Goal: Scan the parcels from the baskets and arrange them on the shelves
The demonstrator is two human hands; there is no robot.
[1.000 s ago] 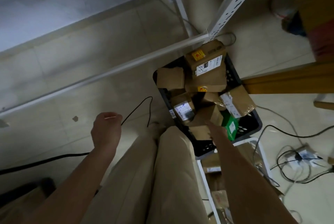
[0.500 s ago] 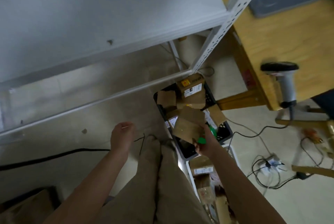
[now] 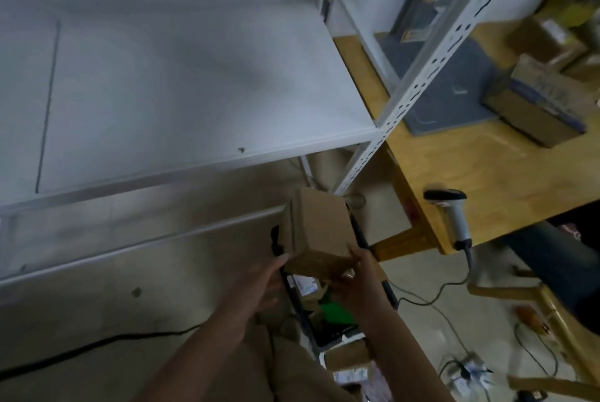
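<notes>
Both hands' grip, left hand [image 3: 259, 284] and right hand [image 3: 360, 281], clasps cardboard parcel [image 3: 316, 232]

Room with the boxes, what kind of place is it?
Probably a parcel sorting or storage room. Both hands hold a cardboard parcel over a basket of more parcels, beside white metal shelves and a barcode scanner on a wooden table.

Matt brown cardboard parcel [image 3: 316, 232], smooth white painted metal shelf [image 3: 194, 83], pale wooden table [image 3: 487, 174]
</notes>
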